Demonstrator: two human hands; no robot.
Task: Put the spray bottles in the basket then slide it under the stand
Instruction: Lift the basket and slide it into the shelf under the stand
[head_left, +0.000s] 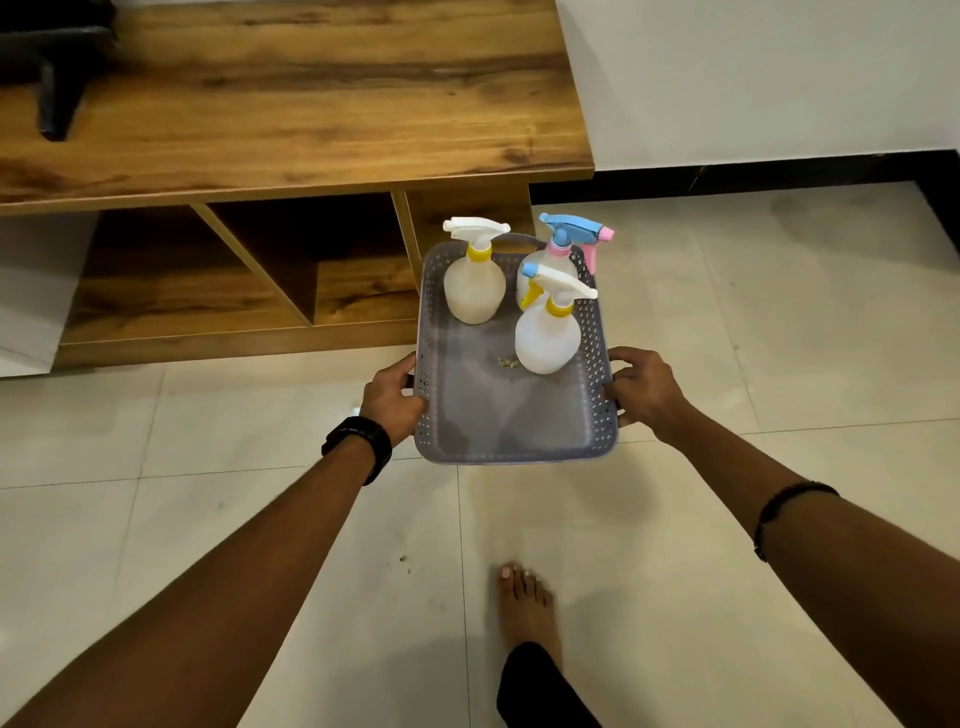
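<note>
A grey perforated basket (511, 452) sits in front of the wooden stand (291, 104), at its right end. Three spray bottles stand upright inside: one with a white head and yellow collar (474, 291) at the far left, one with a blue and pink head (558, 247) at the far right, and one with a white head and blue nozzle tip (546, 338) nearer me. My left hand (392, 397) grips the basket's left rim. On the right rim, my right hand (641, 389) is closed. Whether the basket rests on the floor or is lifted, I cannot tell.
The stand has open lower compartments (291, 260), with the rightmost narrow one (467, 213) just behind the basket. A black object (57, 67) sits on the stand's top at the left. White wall with a black skirting (753, 171) lies to the right. My bare foot (527, 613) is on the tiled floor.
</note>
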